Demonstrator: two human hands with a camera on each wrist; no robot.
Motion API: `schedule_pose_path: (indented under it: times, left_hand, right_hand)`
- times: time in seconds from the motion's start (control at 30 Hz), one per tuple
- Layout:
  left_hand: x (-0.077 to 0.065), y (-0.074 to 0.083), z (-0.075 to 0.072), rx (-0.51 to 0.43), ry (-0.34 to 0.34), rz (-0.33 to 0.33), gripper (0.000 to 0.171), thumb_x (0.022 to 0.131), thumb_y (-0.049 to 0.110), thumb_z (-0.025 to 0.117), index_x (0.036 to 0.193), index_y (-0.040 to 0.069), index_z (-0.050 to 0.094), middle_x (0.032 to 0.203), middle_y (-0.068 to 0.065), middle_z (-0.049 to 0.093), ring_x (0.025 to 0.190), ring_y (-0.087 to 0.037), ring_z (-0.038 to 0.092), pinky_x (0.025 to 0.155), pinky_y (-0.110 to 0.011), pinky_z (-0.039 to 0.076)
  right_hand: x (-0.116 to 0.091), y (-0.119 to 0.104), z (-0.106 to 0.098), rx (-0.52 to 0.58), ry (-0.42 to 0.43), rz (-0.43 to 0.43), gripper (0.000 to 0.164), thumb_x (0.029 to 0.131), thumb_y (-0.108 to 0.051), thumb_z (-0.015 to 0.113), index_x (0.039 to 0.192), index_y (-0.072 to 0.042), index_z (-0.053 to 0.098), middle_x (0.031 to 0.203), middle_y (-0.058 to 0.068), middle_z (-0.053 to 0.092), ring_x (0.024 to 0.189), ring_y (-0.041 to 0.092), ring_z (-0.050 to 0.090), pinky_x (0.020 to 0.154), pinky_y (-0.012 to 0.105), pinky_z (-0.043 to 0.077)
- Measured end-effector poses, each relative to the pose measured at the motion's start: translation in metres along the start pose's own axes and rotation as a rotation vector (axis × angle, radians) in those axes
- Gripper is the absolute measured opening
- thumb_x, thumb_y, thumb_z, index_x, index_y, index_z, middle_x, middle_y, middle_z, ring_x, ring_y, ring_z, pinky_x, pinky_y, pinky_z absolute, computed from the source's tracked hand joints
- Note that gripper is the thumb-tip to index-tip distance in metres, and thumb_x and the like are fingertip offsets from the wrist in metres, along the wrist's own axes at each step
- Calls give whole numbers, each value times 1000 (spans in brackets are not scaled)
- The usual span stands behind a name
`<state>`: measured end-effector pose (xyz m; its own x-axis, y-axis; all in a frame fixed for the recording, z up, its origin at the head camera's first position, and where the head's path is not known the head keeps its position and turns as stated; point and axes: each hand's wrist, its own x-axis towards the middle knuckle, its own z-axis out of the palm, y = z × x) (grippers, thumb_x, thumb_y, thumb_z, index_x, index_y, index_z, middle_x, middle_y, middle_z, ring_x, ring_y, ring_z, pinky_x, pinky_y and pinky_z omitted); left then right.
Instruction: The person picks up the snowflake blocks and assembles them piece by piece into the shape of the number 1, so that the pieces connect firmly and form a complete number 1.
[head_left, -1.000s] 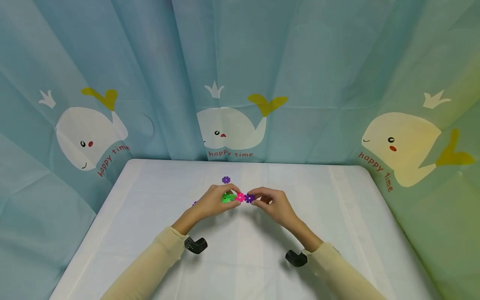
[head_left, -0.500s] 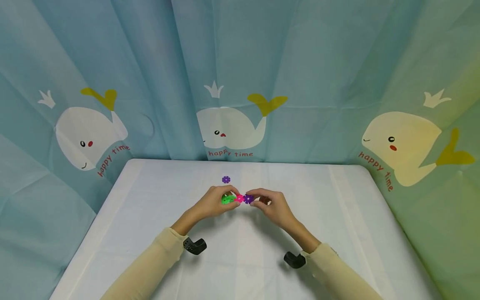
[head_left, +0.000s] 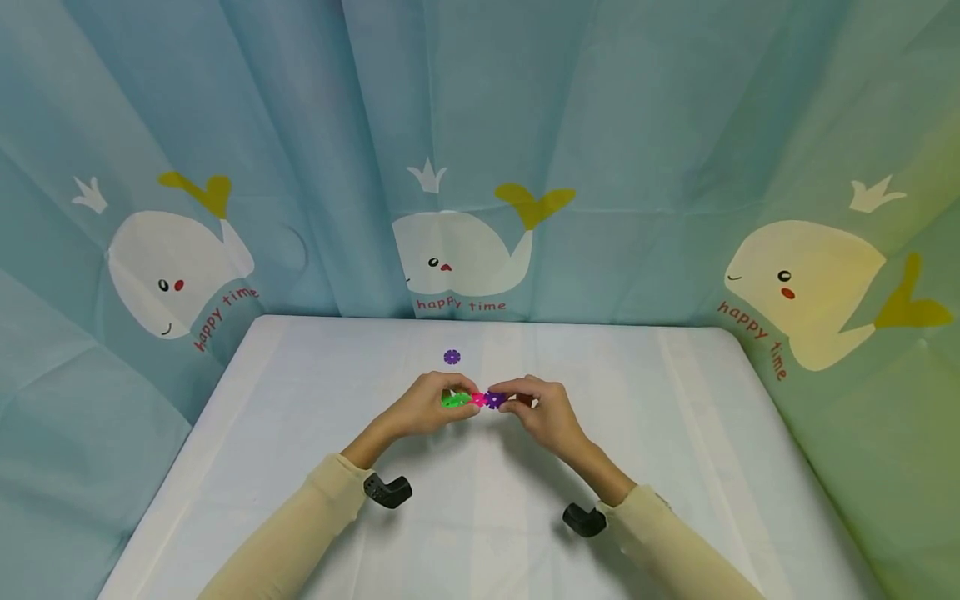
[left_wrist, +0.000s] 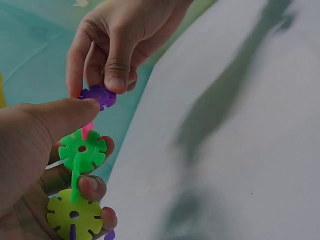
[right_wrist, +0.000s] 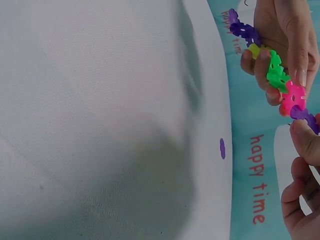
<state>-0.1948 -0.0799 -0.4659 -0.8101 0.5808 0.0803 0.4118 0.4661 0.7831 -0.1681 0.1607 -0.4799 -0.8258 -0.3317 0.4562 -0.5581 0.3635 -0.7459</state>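
Note:
My left hand [head_left: 420, 408] grips a chain of slotted snowflake discs, thumb on the pink disc [right_wrist: 294, 94]. Behind it in the chain follow two green discs [left_wrist: 92, 158], a yellow disc [left_wrist: 87, 212] and purple ones [right_wrist: 245, 31], which trail along the palm and fingers. Between thumb and fingertips, my right hand [head_left: 551, 412] pinches another purple disc [left_wrist: 104, 93]. That disc meets the pink one edge to edge, its rim overlapping the pink rim in the right wrist view. Both hands are held above the table, close together.
One loose purple snowflake disc [head_left: 447, 355] lies on the white-covered table [head_left: 637, 433], beyond the left hand. A blue curtain [head_left: 637, 150] with printed whales surrounds the far and side edges. Each wrist carries a black camera [head_left: 388, 492].
Both hands have shifted slightly down, and the right hand has drawn a little to the left with its purple disc. The pink disc now looks narrower, turned between the left fingers.

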Motion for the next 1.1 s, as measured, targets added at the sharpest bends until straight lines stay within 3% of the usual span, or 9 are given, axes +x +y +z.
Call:
schedule_pose_path:
  times: [0.17,0.3,0.4,0.67,0.87,1.1]
  left_hand:
    - [1,-1,-1,-47,-7,1,17,93,21,77,107,11,75,102,2,72,94,-15,61,85,-35,49]
    - [1,-2,-1,-72,-13,-11,17,93,20,77,107,10,75,102,1,72,93,-15,60,83,-33,49]
    - [2,-3,0,-82,-18,-16,18,93,21,77,107,10,76,103,1,71,92,-15,59,81,-33,49]
    - [2,-6,4,-69,-35,-31,19,94,21,77,108,9,76,104,2,72,97,-15,60,88,-36,48]
    - [0,-7,6,-50,-43,-56,20,93,22,77,108,8,76,103,0,72,92,-16,59,80,-32,48]
    - [-2,-8,7,-61,-46,-101,19,94,23,77,108,10,76,97,3,70,84,-13,57,72,-28,48]
  right_hand:
    - [3,-6,1,-3,5,-6,26,79,12,80,102,0,80,86,13,75,67,30,62,61,30,48]
    - [5,-9,0,1,0,-9,25,80,13,79,101,0,80,86,14,75,67,25,60,61,28,47]
    - [4,-3,0,5,3,-16,25,80,9,81,101,-5,81,87,7,76,68,16,59,61,24,47]
    - [1,2,4,-11,-19,-37,29,79,10,82,102,-7,81,89,4,77,67,10,56,59,24,48]
    - [-2,7,5,-18,-58,-20,28,81,4,82,106,-9,80,97,3,78,66,9,57,60,24,48]
    - [-7,11,6,-53,-65,-17,30,83,-2,83,110,-8,72,86,4,77,65,10,57,58,26,48]
